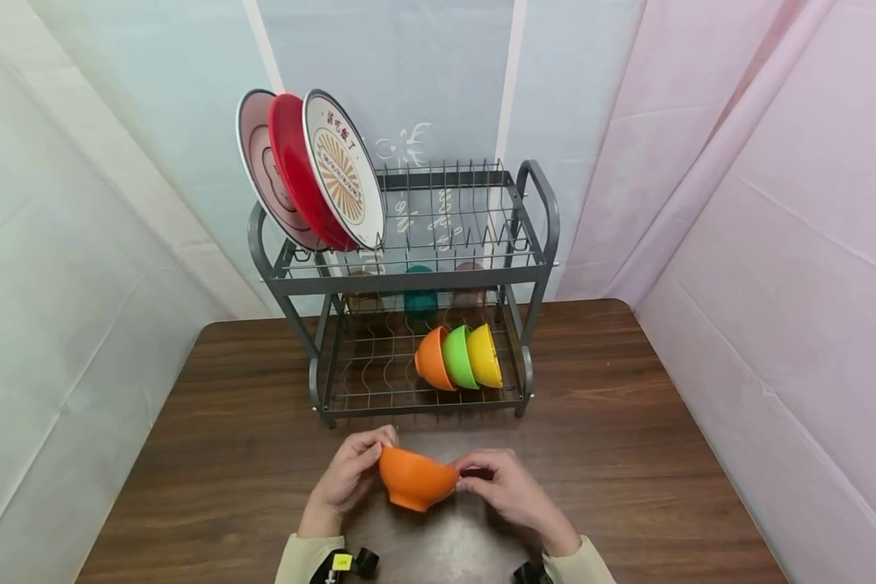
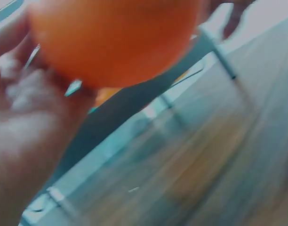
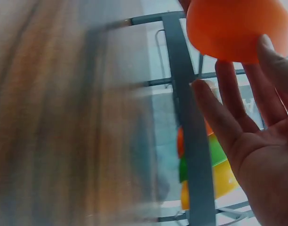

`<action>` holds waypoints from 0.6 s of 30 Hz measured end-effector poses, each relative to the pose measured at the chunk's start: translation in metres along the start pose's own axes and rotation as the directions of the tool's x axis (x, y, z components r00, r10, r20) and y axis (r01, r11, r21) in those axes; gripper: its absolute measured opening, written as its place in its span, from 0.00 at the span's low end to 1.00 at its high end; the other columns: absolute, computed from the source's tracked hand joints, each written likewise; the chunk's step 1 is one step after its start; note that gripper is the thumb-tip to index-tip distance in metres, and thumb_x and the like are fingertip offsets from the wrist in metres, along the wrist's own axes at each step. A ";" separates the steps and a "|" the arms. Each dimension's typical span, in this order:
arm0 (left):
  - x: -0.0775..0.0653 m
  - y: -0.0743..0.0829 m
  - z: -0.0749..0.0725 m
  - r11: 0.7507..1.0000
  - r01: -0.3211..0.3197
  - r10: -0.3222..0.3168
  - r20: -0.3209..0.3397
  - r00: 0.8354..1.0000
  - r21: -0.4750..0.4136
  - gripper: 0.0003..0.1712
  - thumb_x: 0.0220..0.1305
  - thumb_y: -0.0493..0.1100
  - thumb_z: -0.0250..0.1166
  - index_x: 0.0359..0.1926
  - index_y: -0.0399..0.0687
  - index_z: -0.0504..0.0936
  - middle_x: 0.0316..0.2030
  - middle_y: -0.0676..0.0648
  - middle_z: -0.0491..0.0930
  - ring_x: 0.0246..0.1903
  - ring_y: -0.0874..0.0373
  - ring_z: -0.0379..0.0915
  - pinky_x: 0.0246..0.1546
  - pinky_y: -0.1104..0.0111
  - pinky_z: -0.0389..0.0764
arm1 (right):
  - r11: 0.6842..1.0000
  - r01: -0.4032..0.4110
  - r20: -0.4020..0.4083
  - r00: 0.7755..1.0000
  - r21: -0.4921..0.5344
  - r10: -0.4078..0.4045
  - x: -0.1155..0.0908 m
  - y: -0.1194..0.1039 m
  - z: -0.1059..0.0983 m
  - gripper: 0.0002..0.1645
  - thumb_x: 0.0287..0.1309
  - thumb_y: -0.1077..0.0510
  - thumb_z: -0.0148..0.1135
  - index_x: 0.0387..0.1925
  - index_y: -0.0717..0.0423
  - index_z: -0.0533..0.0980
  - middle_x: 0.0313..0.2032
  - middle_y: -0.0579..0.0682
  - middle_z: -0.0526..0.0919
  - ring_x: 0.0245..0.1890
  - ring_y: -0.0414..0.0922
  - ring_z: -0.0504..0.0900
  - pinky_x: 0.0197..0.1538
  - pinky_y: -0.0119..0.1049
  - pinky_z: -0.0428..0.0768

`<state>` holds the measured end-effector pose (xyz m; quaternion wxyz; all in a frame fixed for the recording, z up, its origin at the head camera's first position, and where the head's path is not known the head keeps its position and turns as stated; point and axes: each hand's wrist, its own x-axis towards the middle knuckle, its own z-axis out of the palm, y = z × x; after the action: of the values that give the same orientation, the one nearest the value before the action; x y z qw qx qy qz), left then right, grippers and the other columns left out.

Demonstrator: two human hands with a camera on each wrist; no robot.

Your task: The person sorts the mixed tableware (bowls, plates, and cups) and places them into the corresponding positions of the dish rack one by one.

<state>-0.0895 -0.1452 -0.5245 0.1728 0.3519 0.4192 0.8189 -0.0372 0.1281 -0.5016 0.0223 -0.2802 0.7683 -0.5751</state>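
An orange bowl (image 1: 416, 480) is held between both hands above the table in front of the rack, its foot downward and its body slightly tilted. My left hand (image 1: 349, 472) pinches the rim on the left side, thumb toward me. On the opposite side, my right hand (image 1: 507, 489) pinches the bowl between thumb and fingers. The left wrist view has the bowl (image 2: 116, 42) large and blurred at the top. In the right wrist view, the thumb lies against the bowl (image 3: 233, 30) and the other fingers spread below and behind it.
A two-tier dark metal dish rack (image 1: 409, 282) stands at the back of the wooden table (image 1: 613, 454). Several plates (image 1: 345, 170) lean at its upper left. Orange (image 1: 432, 359), green (image 1: 458, 357) and yellow bowls (image 1: 485, 357) nest below, with cups (image 1: 420, 303) behind. Fabric walls (image 1: 788, 324) flank the table.
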 end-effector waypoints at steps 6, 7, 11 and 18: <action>0.010 -0.015 0.017 0.954 -0.059 -0.022 -0.264 0.964 -0.293 0.25 0.82 0.38 0.35 0.47 0.44 0.82 0.48 0.50 0.75 0.50 0.59 0.71 0.55 0.69 0.73 | 0.999 0.022 -0.050 0.998 -0.039 -0.024 0.009 -0.014 -0.003 0.06 0.61 0.63 0.67 0.39 0.53 0.84 0.35 0.45 0.87 0.32 0.38 0.84 0.32 0.37 0.84; 0.011 -0.016 0.018 0.948 -0.060 -0.033 -0.285 0.958 -0.314 0.25 0.82 0.39 0.35 0.48 0.44 0.82 0.49 0.50 0.76 0.50 0.59 0.72 0.56 0.69 0.73 | 0.999 0.017 -0.048 0.999 -0.030 -0.019 0.010 -0.016 -0.003 0.05 0.61 0.63 0.67 0.40 0.53 0.84 0.34 0.45 0.87 0.32 0.39 0.85 0.32 0.38 0.84; 0.015 -0.016 0.021 0.948 0.001 -0.101 -0.298 0.949 -0.319 0.27 0.83 0.48 0.34 0.53 0.47 0.81 0.51 0.50 0.77 0.53 0.58 0.73 0.57 0.67 0.73 | 1.000 0.006 -0.019 1.000 0.021 -0.006 0.018 -0.022 -0.001 0.05 0.63 0.61 0.65 0.40 0.55 0.83 0.33 0.47 0.87 0.31 0.41 0.85 0.32 0.40 0.84; 0.009 -0.028 0.015 0.946 0.129 -0.217 -0.282 0.935 -0.299 0.25 0.80 0.56 0.43 0.65 0.49 0.73 0.61 0.47 0.76 0.62 0.54 0.69 0.64 0.61 0.67 | 0.999 -0.012 -0.067 0.998 0.044 0.015 0.035 -0.028 0.007 0.06 0.61 0.68 0.64 0.39 0.60 0.82 0.32 0.53 0.86 0.31 0.45 0.85 0.33 0.36 0.83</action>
<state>-0.0848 -0.1147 -0.5374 0.2238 0.1524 0.3526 0.8957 -0.0529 0.1008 -0.4685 0.0065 -0.2550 0.7577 -0.6007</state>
